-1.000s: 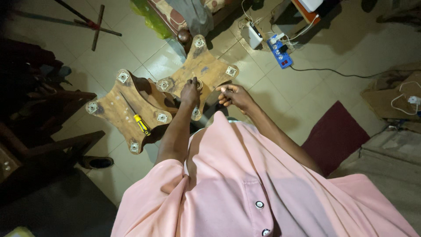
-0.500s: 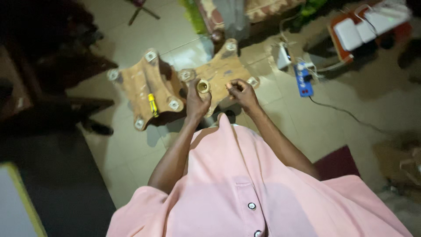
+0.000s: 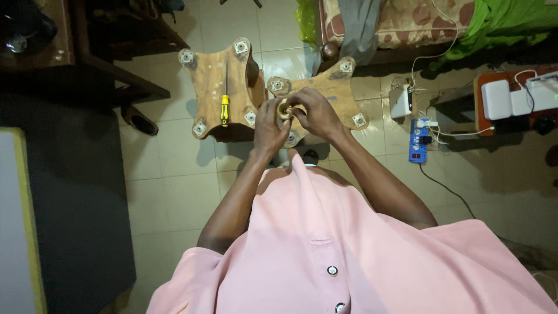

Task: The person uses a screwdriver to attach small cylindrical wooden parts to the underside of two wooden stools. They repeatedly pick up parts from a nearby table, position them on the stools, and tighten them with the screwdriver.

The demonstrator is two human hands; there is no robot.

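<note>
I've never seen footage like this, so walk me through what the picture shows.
There is no machine here. The picture comes from a camera worn on a person's head, looking straight down past a pink shirt at their two bare hands. The left hand and right hand together hold a small ring. Below them, on the tiled floor, lie two wooden pieces with metal fittings at their corners. A screwdriver with a yellow handle rests on the left one. A blue power strip lies to the right.
</note>
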